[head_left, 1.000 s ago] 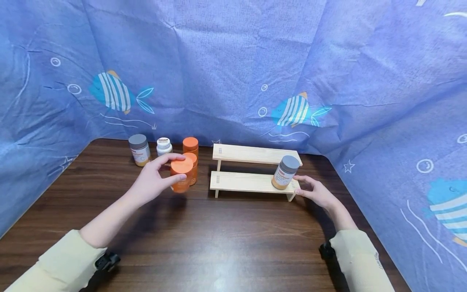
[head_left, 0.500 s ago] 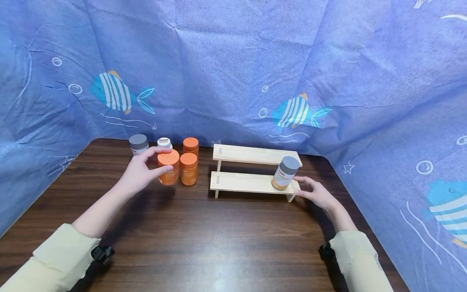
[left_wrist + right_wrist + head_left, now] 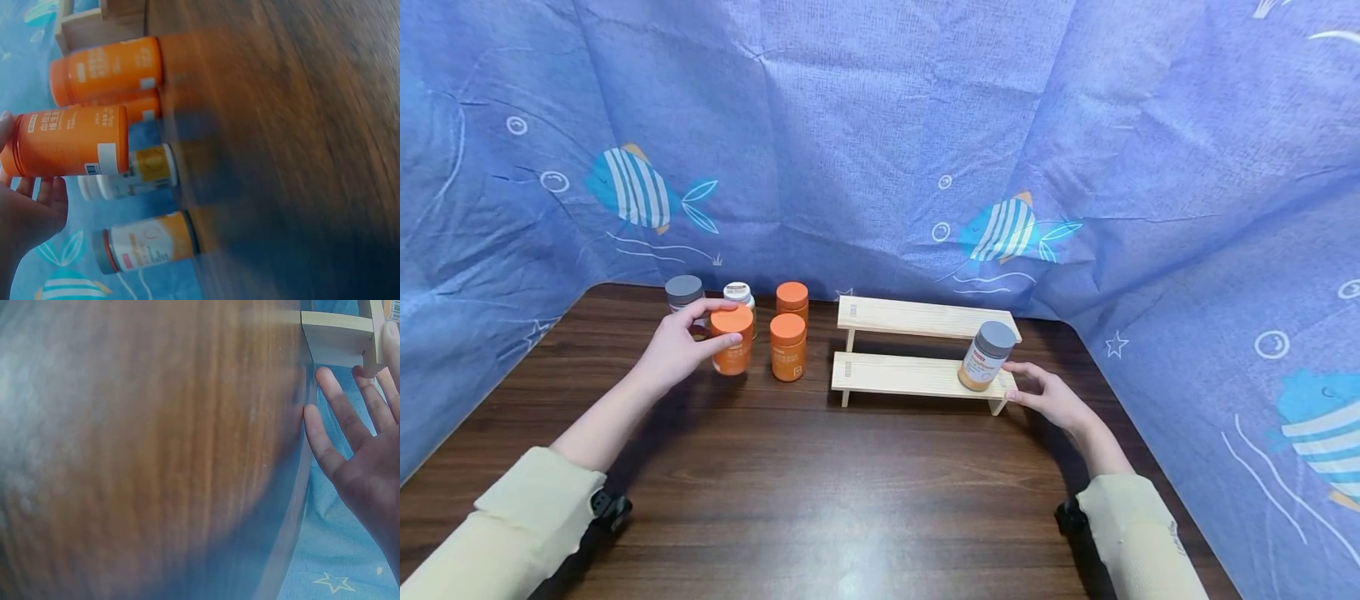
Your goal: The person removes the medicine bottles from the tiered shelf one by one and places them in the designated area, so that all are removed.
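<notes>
My left hand point(image 3: 672, 350) grips an orange bottle point(image 3: 732, 340) round its lid, thumb in front and fingers behind. In the left wrist view that bottle's base is apart from the table. Just right of it stands a second orange bottle point(image 3: 787, 350), with a third orange bottle point(image 3: 793, 298) behind. A white bottle point(image 3: 739, 293) and a grey-lidded bottle point(image 3: 684, 292) are partly hidden by the left hand and its bottle. My right hand point(image 3: 1051, 395) touches the right end of the two-tier wooden rack's lower shelf point(image 3: 902, 372), its fingers point(image 3: 340, 403) mostly straight and spread.
Another grey-lidded bottle point(image 3: 985, 357) stands at the right end of the lower shelf, beside my right fingertips. The upper shelf point(image 3: 925, 316) lies behind it. A blue fish-print cloth point(image 3: 880, 150) hangs behind the dark wooden table point(image 3: 850, 483).
My left hand has carried the orange bottle leftward and slightly back, from in front of the other orange bottles to in front of the white one. The right hand stays at the shelf end.
</notes>
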Tool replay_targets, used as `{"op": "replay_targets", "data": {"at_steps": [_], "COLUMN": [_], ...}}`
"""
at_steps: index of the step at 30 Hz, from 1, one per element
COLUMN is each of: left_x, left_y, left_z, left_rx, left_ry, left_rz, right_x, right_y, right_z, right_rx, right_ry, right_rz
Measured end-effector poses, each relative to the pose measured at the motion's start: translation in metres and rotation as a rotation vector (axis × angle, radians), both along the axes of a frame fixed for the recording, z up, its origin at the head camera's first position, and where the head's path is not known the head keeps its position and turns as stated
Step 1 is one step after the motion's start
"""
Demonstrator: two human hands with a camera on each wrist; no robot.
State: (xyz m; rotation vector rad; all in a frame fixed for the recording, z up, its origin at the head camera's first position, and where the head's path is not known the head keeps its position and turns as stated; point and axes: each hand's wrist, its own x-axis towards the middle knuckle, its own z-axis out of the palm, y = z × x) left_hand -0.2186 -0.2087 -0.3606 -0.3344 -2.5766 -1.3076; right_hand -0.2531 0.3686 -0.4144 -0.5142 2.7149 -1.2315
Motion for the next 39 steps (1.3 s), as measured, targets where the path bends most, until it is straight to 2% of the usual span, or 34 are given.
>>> {"op": "replay_targets", "data": {"at_steps": [10,17,22,30,37,39], "left_x": [-0.012,-0.019,-0.025,-0.027,-0.024,-0.023], "left_y": [-0.008,-0.012,-0.01,-0.011,-0.012,-0.013], "left_z": [-0.013,-0.021,-0.027,-0.03,-0.031,-0.031], "left_rx": [0.018,0.036,0.041,0.055,0.051,0.052], "left_ry": [-0.002,-0.057,-0.053,-0.077,-0.085,-0.092], "left_rz": [0.015,0.015,0.007,0.021,0.02,0.018], "right_x": [-0.004,-0.005,-0.005,-0.003,-0.002,0.002], "right_y": [0.003,0.002,0.002,0.0,0.0,-0.004], "right_z": [-0.005,-0.005,-0.005,-0.003,-0.002,0.004], "right_rx": [-0.003,0.002,0.005,0.013,-0.006,-0.008], "right_ry": [-0.02,-0.028,-0.031,-0.015,-0.031,-0.031], "right_rz": [-0.026,-0.026,-0.032,-0.026,-0.03,-0.022]}}
